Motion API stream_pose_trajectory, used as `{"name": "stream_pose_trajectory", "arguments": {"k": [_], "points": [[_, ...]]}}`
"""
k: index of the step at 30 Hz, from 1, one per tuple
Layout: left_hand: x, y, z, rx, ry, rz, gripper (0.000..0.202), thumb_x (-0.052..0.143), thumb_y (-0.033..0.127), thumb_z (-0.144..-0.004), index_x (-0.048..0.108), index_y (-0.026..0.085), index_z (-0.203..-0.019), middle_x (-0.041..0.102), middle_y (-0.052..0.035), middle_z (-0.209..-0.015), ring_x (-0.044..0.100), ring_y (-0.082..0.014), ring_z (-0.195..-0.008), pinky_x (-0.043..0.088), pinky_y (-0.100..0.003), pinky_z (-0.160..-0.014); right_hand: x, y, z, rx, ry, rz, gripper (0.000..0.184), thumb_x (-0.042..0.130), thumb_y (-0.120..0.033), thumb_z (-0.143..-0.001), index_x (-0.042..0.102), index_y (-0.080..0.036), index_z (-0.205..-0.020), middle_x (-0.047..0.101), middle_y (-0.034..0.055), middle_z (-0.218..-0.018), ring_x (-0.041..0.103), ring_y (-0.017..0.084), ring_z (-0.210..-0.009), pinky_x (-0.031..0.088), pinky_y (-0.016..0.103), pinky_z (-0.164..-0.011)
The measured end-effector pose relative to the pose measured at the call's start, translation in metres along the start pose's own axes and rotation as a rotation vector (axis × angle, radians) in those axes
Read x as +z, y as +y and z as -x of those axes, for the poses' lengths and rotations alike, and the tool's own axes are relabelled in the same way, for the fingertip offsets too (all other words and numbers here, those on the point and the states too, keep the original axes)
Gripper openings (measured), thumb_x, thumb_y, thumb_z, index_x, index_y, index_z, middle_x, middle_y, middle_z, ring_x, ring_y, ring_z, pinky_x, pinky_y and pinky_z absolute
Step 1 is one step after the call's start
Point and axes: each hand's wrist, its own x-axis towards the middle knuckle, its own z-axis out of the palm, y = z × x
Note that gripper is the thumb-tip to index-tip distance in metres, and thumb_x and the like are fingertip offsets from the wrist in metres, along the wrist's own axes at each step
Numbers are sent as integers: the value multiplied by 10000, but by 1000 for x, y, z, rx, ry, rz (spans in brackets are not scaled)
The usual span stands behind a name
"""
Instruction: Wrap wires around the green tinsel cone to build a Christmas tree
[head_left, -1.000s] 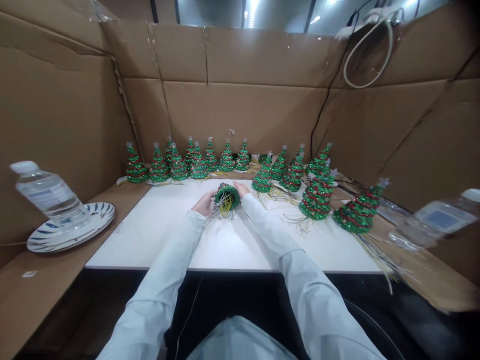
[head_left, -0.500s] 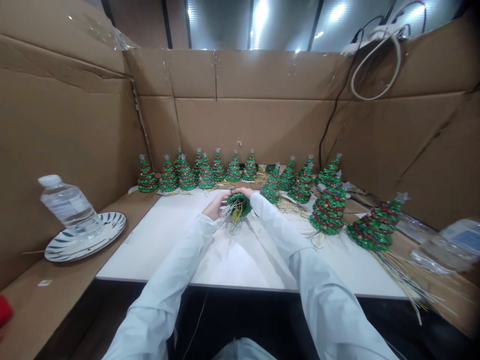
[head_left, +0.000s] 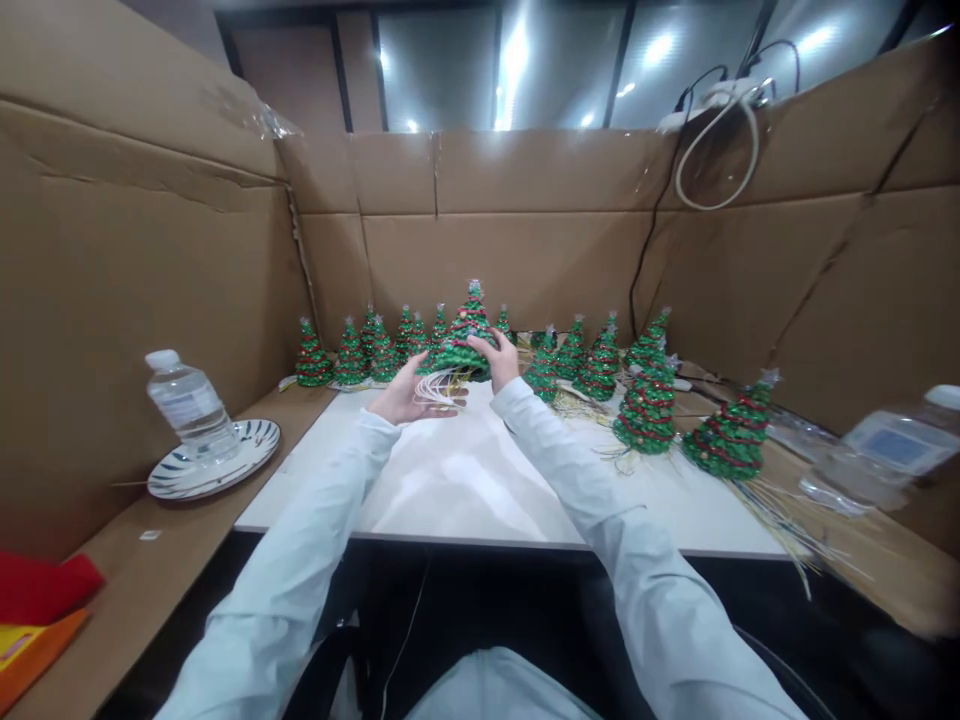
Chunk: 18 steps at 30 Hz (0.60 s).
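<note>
A small green Christmas tree (head_left: 466,325) with red garland and a silver star is held upright above the white board. My right hand (head_left: 501,360) is closed on its lower right side. White and yellow wires (head_left: 441,387) hang from beneath its base. My left hand (head_left: 401,395) lies under these wires, palm turned up and fingers stretched out, with the wires across the fingers. The thumb is near the base's left edge; whether it touches cannot be made out.
Several similar trees stand along the back and right, the nearest a leaning tree (head_left: 731,435) with trailing wires. A water bottle (head_left: 196,410) stands on a patterned plate (head_left: 169,485) at left. Another bottle (head_left: 881,450) is at right. Cardboard walls (head_left: 480,250) enclose the white board (head_left: 457,490).
The tree has turned from base-facing-me to upright and been raised slightly. My left hand has opened under the wires, and my right hand has shifted to the tree's side. The view has shifted.
</note>
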Motion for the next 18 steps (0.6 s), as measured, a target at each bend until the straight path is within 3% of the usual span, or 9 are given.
{"name": "stream_pose_trajectory", "arguments": {"k": [3, 6, 9, 11, 14, 18], "points": [[4, -3, 1, -5, -103, 107, 502, 406, 565, -758, 597, 114, -868, 653, -159, -848, 626, -278, -821, 479, -428, -727, 6, -1, 7, -221, 63, 119, 774, 716, -422, -545, 445, -154, -1218, 551, 93, -1163, 509, 223, -1088, 402, 334, -947], [4, -1, -5, 8, -94, 180, 418, 469, 506, -762, 603, 123, -862, 656, -128, -801, 635, -244, -780, 495, -378, -726, 3, -6, 14, -419, -76, 277, 924, 734, -416, -532, 317, -165, -1317, 458, 118, -1269, 446, 245, -1166, 342, 362, -1009], [-3, -3, -12, -12, -76, 167, 402, 560, 489, -722, 617, 119, -869, 657, -124, -785, 640, -248, -755, 510, -367, -693, -5, -6, 14, -535, -216, 431, 937, 744, -389, -526, 303, -187, -1327, 401, 112, -1320, 373, 258, -1229, 277, 379, -1053], [-11, -10, -19, 40, -27, 178, 360, 601, 445, -712, 626, 124, -874, 662, -108, -774, 641, -224, -703, 519, -340, -659, -8, -1, 11, -517, -264, 483, 914, 754, -375, -509, 342, -181, -1301, 395, 116, -1325, 367, 265, -1232, 271, 388, -1053], [-23, -28, -32, 141, 61, 180, 248, 651, 296, -706, 628, 155, -909, 672, -68, -786, 625, -154, -611, 518, -263, -592, -9, 15, 2, -352, -292, 488, 779, 740, -400, -532, 431, -176, -1212, 528, 110, -1190, 486, 259, -1117, 347, 408, -988], [-27, -49, -52, 117, 73, 188, 241, 632, 272, -730, 615, 162, -944, 673, -62, -815, 626, -133, -625, 516, -224, -582, -9, 44, -14, -142, -181, 422, 503, 721, -425, -556, 546, -192, -966, 640, 54, -928, 583, 214, -902, 419, 407, -887]]}}
